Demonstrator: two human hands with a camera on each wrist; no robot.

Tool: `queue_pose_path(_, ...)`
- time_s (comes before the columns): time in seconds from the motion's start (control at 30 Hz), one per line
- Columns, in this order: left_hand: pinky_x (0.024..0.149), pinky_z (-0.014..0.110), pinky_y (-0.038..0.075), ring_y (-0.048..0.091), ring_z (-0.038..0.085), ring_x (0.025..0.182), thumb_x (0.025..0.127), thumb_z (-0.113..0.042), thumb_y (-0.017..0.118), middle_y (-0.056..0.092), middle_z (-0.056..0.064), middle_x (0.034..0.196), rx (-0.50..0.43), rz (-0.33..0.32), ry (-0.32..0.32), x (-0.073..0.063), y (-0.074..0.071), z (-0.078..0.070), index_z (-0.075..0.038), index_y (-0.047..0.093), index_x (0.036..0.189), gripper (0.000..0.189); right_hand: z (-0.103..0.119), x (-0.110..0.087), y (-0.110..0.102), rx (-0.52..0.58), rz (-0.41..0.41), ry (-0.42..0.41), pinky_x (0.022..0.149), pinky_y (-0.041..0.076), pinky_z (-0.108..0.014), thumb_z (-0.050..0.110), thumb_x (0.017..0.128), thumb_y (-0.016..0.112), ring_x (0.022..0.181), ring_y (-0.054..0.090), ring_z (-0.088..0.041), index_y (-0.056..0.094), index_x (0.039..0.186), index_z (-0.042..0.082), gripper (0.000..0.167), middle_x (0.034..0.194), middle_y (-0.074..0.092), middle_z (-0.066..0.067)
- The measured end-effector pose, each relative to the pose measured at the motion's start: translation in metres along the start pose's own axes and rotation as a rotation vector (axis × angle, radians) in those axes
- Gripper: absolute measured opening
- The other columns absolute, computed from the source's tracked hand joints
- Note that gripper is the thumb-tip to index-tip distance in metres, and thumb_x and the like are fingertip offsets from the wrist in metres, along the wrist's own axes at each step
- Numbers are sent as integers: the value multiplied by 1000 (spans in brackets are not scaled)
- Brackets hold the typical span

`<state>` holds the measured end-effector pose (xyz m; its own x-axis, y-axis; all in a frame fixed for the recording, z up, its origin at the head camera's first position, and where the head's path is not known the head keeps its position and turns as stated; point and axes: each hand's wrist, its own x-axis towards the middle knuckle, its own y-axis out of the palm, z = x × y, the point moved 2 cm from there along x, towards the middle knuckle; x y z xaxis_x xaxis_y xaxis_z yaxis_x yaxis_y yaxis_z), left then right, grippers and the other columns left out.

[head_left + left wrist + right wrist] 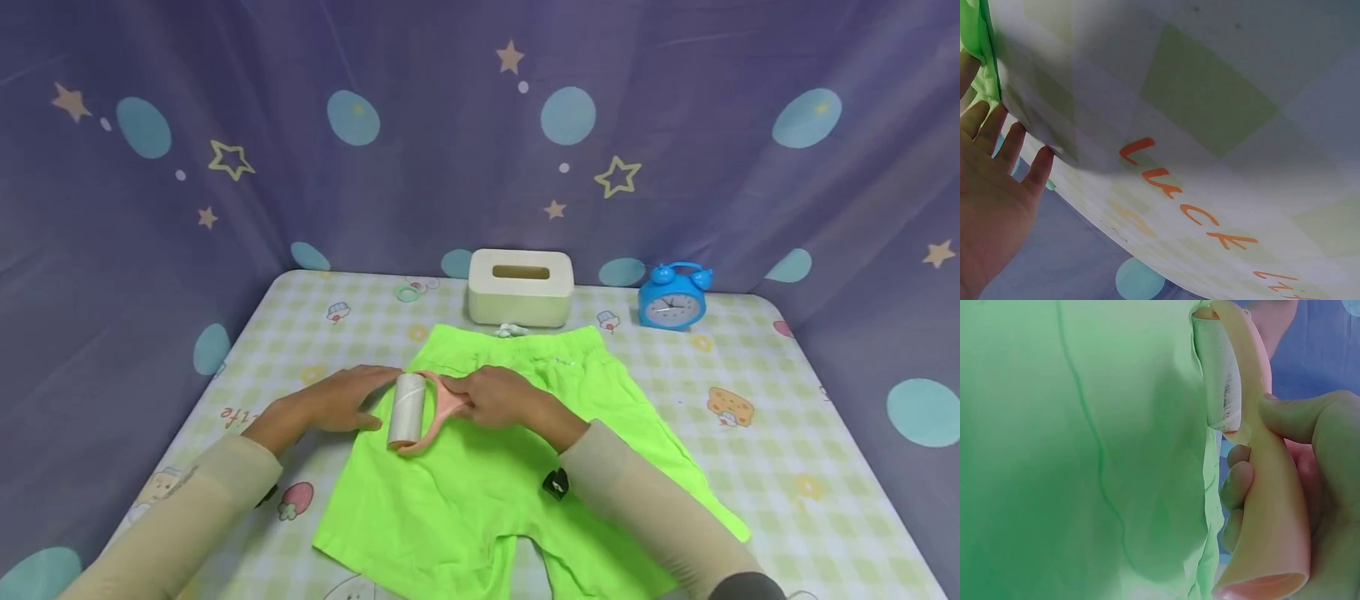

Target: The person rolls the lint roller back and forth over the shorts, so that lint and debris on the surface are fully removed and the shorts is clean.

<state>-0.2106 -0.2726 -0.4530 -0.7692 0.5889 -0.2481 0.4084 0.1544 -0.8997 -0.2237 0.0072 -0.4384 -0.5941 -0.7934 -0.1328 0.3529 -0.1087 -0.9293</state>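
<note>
Bright green shorts (465,492) lie spread on the table, their waistband toward the back. On their left leg side rests a lint roller with a white roll (407,408). My right hand (498,396) grips the roller's pink handle (1275,506), thumb along its neck. To the left of the roll, my left hand (341,398) reaches over the shorts' left edge, its fingers fairly straight and touching the fabric. The left wrist view shows that hand (997,200) with fingers spread beside the green cloth.
Behind the waistband stands a pale green tissue box (520,300). A blue alarm clock (672,298) is at the back right, and a small green ring (407,293) lies at the back left. The checked table cover (780,475) extends around the shorts.
</note>
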Motion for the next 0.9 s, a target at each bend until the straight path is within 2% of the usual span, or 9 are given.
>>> queue_pose_path(0.23, 114, 64, 36, 36, 45, 147, 93, -28, 76, 39, 17, 161, 41, -20, 30, 0, -1, -1, -5, 42, 155, 74, 7, 2, -4, 5, -6, 1, 55, 34, -25, 33, 103, 61, 53, 36, -10, 45, 156, 20, 57, 61, 45, 5)
queue_pose_path(0.43, 116, 67, 30, 27, 46, 151, 93, -35, 75, 33, 16, 165, 35, 28, -43, -3, -3, 3, -6, 40, 157, 78, 9, 6, 1, -6, -6, 9, 55, 37, -24, 35, 103, 61, 54, 41, -9, 42, 157, 22, 59, 60, 45, 6)
queue_pose_path(0.57, 115, 70, 29, 26, 48, 151, 93, -38, 75, 31, 16, 166, 41, 38, -43, -4, -4, 5, -5, 39, 157, 80, 11, 7, 3, -22, -18, 23, 56, 40, -25, 35, 102, 62, 56, 47, -10, 42, 158, 25, 60, 61, 48, 6)
queue_pose_path(0.8, 115, 69, 30, 28, 48, 150, 92, -37, 76, 33, 15, 165, 50, 5, -15, -2, -2, 9, -3, 40, 156, 81, 17, 7, 5, -39, -35, 39, 61, 48, -29, 36, 102, 62, 62, 56, -12, 43, 157, 23, 60, 67, 58, 4)
queue_pose_path(0.9, 114, 70, 31, 30, 48, 149, 91, -36, 77, 34, 16, 164, 45, -15, -11, -2, 1, 10, -2, 40, 156, 81, 19, 9, 7, -51, -30, 53, 60, 48, -29, 37, 103, 61, 61, 56, -12, 42, 158, 23, 60, 68, 59, 3)
